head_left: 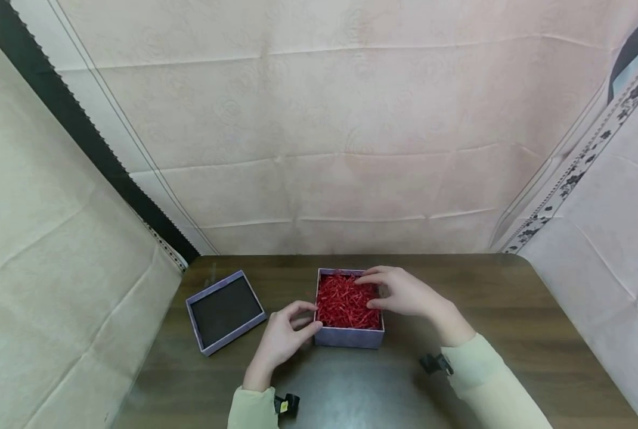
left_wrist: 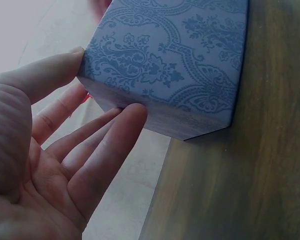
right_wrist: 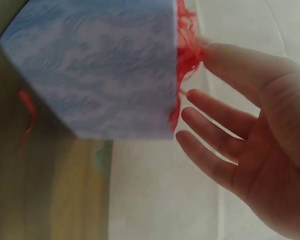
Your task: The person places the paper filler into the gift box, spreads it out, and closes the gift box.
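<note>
A lavender gift box (head_left: 349, 338) with a blue scroll pattern stands on the table, filled with red shredded paper (head_left: 346, 305). My left hand (head_left: 281, 336) is at its left side; in the left wrist view the thumb meets a box edge and a nearly straight finger touches the side wall. Over the right part of the filling is my right hand (head_left: 402, 292), fingers spread and gently bent. In the right wrist view its thumb or forefinger touches the red shreds (right_wrist: 190, 50) that stick out above the rim, with nothing seen gripped.
The matching lid (head_left: 225, 313) lies to the left of the box, its black inside facing up. A loose red strand (right_wrist: 29, 112) is on the table beside the box. Pale cloth (head_left: 324, 119) hangs behind the wooden table (head_left: 474, 286) and at both sides.
</note>
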Demonstrator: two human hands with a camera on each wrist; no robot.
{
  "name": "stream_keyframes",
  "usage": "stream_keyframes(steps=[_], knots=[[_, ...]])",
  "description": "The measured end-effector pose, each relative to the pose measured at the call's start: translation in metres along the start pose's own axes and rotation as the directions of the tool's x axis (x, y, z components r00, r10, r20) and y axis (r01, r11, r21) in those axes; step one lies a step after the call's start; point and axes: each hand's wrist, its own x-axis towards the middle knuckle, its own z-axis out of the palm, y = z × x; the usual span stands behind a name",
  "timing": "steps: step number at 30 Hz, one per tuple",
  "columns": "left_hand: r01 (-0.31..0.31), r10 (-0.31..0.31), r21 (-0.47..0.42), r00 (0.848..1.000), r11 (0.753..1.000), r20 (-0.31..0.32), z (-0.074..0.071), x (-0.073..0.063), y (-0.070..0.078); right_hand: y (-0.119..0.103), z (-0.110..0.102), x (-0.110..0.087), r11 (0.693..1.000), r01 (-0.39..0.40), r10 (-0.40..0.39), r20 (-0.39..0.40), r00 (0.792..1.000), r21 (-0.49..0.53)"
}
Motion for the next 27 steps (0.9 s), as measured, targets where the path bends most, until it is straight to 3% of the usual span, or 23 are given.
stream_keyframes(steps=[4,8,12,17,23,27], knots=[[0.003,-0.003,-0.012,1.000,1.000,-0.006,0.000,0.000,0.000,0.004,0.005,-0.006,1.000,-0.020,0.019,-0.033,0.999,-0.021],[-0.004,0.004,-0.010,1.000,1.000,-0.010,0.000,-0.001,0.000,-0.004,0.014,0.004,0.992,0.041,-0.048,-0.057,0.997,-0.118],[-0.009,0.009,-0.014,1.000,1.000,-0.005,0.002,0.000,-0.001,-0.012,0.032,0.018,0.965,0.106,-0.114,-0.017,0.993,-0.240],[-0.010,0.010,-0.022,1.000,1.000,-0.005,0.003,0.001,-0.005,-0.015,0.049,0.031,0.963,0.069,-0.063,0.034,0.997,-0.262],[-0.005,0.005,-0.023,1.000,1.000,-0.003,0.002,0.000,-0.004,-0.023,0.028,0.023,0.978,0.014,-0.005,0.043,0.999,-0.210],[0.000,0.000,-0.023,1.000,1.000,-0.004,0.001,0.000,-0.003,-0.023,0.014,0.011,0.989,-0.045,0.046,0.006,0.999,-0.142]])
